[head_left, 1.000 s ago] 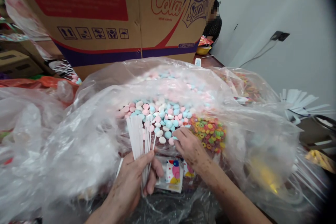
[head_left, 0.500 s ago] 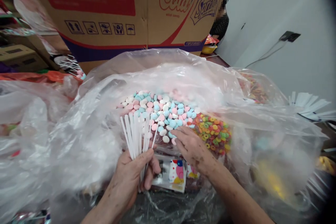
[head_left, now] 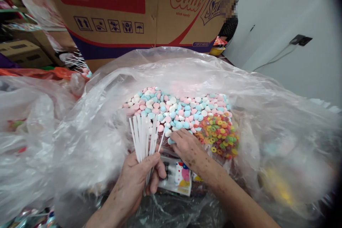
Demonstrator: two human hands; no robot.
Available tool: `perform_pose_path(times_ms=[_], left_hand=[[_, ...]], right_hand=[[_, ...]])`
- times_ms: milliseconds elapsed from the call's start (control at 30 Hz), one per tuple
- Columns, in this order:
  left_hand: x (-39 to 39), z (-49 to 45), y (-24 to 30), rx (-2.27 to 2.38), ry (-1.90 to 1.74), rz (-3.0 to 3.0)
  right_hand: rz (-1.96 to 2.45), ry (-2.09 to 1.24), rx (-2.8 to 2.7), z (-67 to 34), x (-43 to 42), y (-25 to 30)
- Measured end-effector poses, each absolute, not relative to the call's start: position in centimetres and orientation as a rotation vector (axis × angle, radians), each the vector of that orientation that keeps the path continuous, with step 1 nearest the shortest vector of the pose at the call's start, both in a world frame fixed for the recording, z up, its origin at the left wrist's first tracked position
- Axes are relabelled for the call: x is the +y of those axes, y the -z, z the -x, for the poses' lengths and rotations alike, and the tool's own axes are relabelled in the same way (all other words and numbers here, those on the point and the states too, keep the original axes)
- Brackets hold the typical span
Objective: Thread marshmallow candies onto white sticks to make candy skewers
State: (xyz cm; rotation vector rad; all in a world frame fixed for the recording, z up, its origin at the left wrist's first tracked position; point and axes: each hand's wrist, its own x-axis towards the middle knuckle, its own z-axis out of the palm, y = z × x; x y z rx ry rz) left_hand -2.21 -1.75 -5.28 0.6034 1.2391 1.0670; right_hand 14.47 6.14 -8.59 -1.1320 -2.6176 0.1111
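My left hand (head_left: pixel 139 176) grips a fanned bundle of thin white sticks (head_left: pixel 144 135), their tips pointing up over the candy. My right hand (head_left: pixel 187 148) rests palm down at the near edge of a heap of pink, blue and white heart-shaped candies (head_left: pixel 173 108); its fingertips touch the candies, and whether they pinch one is hidden. To the right of that heap lies a pile of small multicoloured ring candies (head_left: pixel 220 133). Both piles sit in a big clear plastic bag (head_left: pixel 112 89). Under my hands lies a printed packet (head_left: pixel 179 178).
A large cardboard box (head_left: pixel 128 10) printed "Cola" stands right behind the bag. Crumpled clear plastic bags (head_left: pixel 29 131) fill the left and right sides. A person in dark clothes (head_left: pixel 229 25) is at the back right, next to a grey wall with a cable.
The view has shifted, so more of the heart candy heap shows. My right hand has slid slightly left along the heap's near edge. My left hand still holds the sticks.
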Motion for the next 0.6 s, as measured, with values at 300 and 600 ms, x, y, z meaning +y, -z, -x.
perform_pose_path(times_ms=[300,600], left_hand=[[-1.9,2.0,5.1,1.284,-1.040,-0.719],[-1.9,2.5,6.4,1.326,-0.866,-1.076]], right_hand=[[1.186,-0.092,-2.597,-13.4,6.6,9.0],[1.069,-1.512,-1.063,-17.4,5.9,6.9]])
